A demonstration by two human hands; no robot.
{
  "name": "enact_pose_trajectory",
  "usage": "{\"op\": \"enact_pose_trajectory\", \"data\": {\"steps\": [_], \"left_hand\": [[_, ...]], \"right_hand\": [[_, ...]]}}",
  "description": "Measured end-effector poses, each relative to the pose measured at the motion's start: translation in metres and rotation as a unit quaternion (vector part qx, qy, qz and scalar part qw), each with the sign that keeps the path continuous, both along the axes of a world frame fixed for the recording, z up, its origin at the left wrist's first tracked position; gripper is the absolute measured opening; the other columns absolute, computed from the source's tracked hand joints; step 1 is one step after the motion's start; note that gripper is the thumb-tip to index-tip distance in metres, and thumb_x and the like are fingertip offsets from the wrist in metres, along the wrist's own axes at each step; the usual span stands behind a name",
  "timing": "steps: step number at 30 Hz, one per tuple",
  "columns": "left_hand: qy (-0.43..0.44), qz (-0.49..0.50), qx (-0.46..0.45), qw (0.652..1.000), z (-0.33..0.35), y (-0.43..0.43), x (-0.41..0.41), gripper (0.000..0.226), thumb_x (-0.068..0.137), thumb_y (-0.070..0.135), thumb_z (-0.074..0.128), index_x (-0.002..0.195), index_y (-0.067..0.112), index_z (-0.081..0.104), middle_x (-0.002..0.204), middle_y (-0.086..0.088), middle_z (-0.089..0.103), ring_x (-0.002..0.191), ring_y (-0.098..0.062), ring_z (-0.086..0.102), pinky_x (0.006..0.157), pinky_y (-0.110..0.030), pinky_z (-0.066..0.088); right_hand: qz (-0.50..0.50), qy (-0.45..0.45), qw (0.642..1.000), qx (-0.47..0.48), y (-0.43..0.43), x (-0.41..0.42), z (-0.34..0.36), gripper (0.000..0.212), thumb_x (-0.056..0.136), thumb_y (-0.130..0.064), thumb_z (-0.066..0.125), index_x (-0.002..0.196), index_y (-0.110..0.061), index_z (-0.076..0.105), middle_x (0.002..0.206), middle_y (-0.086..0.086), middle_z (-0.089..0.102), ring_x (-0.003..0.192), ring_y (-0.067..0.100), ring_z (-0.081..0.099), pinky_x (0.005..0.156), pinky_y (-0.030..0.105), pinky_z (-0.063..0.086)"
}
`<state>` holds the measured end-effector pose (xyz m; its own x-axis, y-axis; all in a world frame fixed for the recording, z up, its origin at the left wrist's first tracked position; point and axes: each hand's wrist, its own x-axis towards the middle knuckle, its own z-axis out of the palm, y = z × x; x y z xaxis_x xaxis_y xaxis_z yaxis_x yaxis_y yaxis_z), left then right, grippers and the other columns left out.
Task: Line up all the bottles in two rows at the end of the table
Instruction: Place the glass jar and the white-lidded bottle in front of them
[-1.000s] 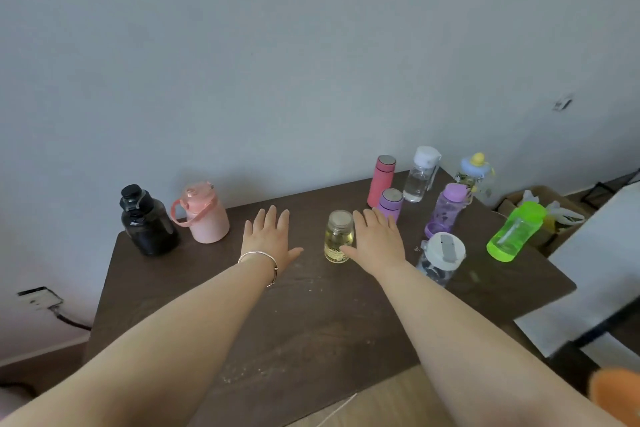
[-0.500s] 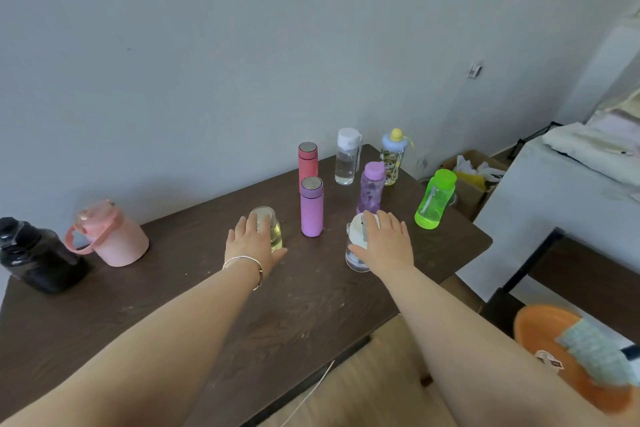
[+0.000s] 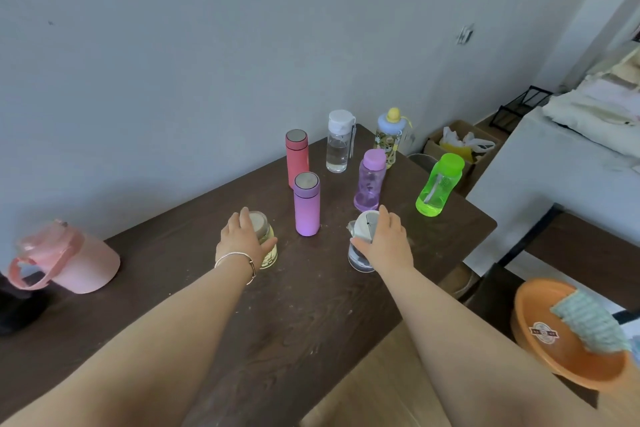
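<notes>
My left hand [image 3: 242, 239] grips a small yellow glass jar [image 3: 268, 248] with a pale lid, standing on the dark wooden table [image 3: 304, 315]. My right hand [image 3: 384, 241] wraps a clear bottle with a white lid [image 3: 362, 246]. Beyond them stand a purple flask [image 3: 306, 204], a red flask [image 3: 296, 158], a clear bottle with a white cap [image 3: 339, 142], a translucent purple bottle [image 3: 370, 180], a patterned bottle with a blue-and-yellow top [image 3: 389, 137] and a green bottle [image 3: 439, 184]. Far left sit a pink jug [image 3: 69, 258] and a black bottle [image 3: 17, 305], the latter cut off by the frame edge.
The table's right end lies just past the green bottle. A cardboard box [image 3: 460, 146] sits on the floor behind it. A white surface [image 3: 554, 177] stands to the right, and an orange basin [image 3: 568, 336] with a cloth lies at lower right.
My left hand has closed around the yellow jar and my right hand has settled onto the white-lidded bottle. The view has swung right, pushing the pink jug and black bottle to the left edge.
</notes>
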<state>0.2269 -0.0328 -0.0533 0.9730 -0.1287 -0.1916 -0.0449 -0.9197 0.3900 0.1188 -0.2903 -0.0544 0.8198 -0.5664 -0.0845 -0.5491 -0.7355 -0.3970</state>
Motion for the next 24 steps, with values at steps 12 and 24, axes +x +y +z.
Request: {"op": "enact_pose_trajectory", "data": {"steps": [12, 24], "left_hand": [[0.019, 0.147, -0.268, 0.952, -0.033, 0.001, 0.006, 0.071, 0.075, 0.041, 0.081, 0.133, 0.024, 0.044, 0.126, -0.002, 0.06, 0.109, -0.027, 0.058, 0.086, -0.033, 0.044], [-0.003, 0.147, -0.266, 0.953, -0.032, -0.004, -0.007, 0.069, 0.073, 0.04, 0.082, 0.131, 0.026, 0.047, 0.123, 0.0, 0.063, 0.11, -0.026, 0.059, 0.087, -0.031, 0.044]], "right_hand": [[-0.121, -0.145, 0.975, 0.117, 0.009, -0.002, -0.031, 0.097, 0.073, -0.042, 0.084, 0.148, -0.02, 0.026, 0.144, 0.003, 0.039, 0.129, 0.021, 0.044, 0.099, 0.038, 0.047], [-0.117, -0.155, 0.975, 0.109, 0.005, 0.0, -0.03, 0.089, 0.07, -0.044, 0.086, 0.14, -0.023, 0.035, 0.137, 0.001, 0.046, 0.121, 0.018, 0.049, 0.098, 0.036, 0.048]]}}
